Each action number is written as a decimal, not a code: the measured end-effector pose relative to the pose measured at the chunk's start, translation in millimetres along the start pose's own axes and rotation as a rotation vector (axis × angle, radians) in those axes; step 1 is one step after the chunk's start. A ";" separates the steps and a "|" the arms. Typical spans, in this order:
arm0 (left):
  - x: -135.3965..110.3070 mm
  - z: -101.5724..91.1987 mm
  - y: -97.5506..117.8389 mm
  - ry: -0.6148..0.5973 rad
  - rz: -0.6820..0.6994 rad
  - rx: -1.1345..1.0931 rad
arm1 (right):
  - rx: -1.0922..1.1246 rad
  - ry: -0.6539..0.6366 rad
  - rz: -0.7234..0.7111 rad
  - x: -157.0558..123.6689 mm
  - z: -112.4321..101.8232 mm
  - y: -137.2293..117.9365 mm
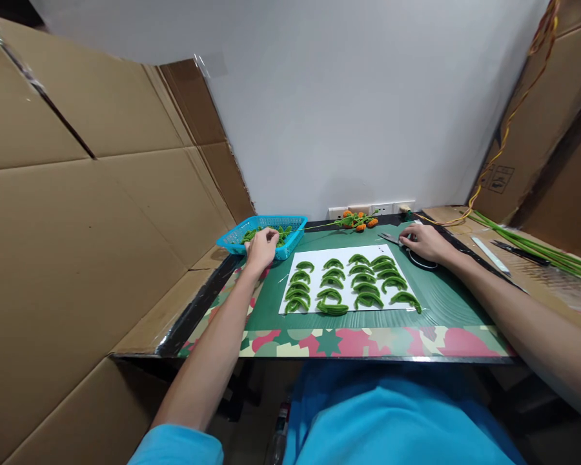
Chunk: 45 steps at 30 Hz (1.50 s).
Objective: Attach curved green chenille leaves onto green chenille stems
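My left hand [261, 247] reaches into the front of a blue plastic basket [235, 240] of green fuzzy pieces, its fingers curled among them; what they grip is hidden. My right hand [422, 242] lies on the green mat [440, 300], fingers bent over the handles of a pair of scissors [390, 238], next to a black round object [422, 261]. Between the hands a white sheet [314, 258] carries several curved green pipe-cleaner leaves [365, 283] laid in rows.
An orange and green pipe-cleaner sprig [357, 221] lies by the wall sockets [368, 209]. Long green stems [532, 245], a ruler [489, 254] and a dark tool [518, 252] lie at the right. Cardboard walls [77, 213] enclose both sides. The table's front edge [348, 342] has a camouflage pattern.
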<state>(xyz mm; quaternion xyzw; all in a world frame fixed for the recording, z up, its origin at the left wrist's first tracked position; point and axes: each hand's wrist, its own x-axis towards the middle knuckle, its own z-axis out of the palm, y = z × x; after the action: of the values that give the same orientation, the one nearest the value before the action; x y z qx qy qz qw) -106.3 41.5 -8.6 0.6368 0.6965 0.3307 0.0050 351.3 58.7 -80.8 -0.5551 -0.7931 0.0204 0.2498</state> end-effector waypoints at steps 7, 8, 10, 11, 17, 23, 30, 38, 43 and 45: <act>2.4 2.5 0.1 -0.033 0.035 -0.002 | 0.001 -0.010 -0.004 0.0 -0.5 1.0; 2.6 2.7 -0.3 -0.034 0.040 -0.003 | 0.001 -0.012 -0.003 0.1 -0.6 1.0; 2.7 2.9 -0.8 -0.033 0.050 -0.011 | 0.000 -0.014 0.000 0.2 -0.7 1.0; 2.7 2.8 -0.9 -0.030 0.057 -0.017 | -0.001 -0.014 0.001 0.3 -0.7 1.0; 2.8 0.1 1.4 0.017 0.119 -0.073 | -0.027 -0.012 -0.001 0.2 -0.3 1.0; 2.0 -4.4 2.8 0.052 0.178 -0.133 | -0.047 0.013 -0.031 0.7 1.8 4.2; 1.0 -4.9 1.9 0.044 0.224 -0.207 | -0.037 0.001 -0.023 0.3 1.6 4.0; 1.2 -0.2 -2.3 0.000 0.196 -0.265 | -0.034 -0.012 -0.017 -0.4 0.2 1.9; 1.9 1.9 -5.1 -0.060 0.214 -0.286 | -0.022 -0.007 -0.017 0.2 0.8 3.3; 3.3 3.0 -6.3 -0.080 0.213 -0.288 | -0.013 -0.002 -0.019 0.2 1.0 3.9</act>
<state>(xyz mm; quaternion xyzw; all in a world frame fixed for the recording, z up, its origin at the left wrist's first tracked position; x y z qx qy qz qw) -111.2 46.0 -12.6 0.7122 0.5698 0.4002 0.0888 354.2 60.6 -82.9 -0.5491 -0.7987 0.0136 0.2457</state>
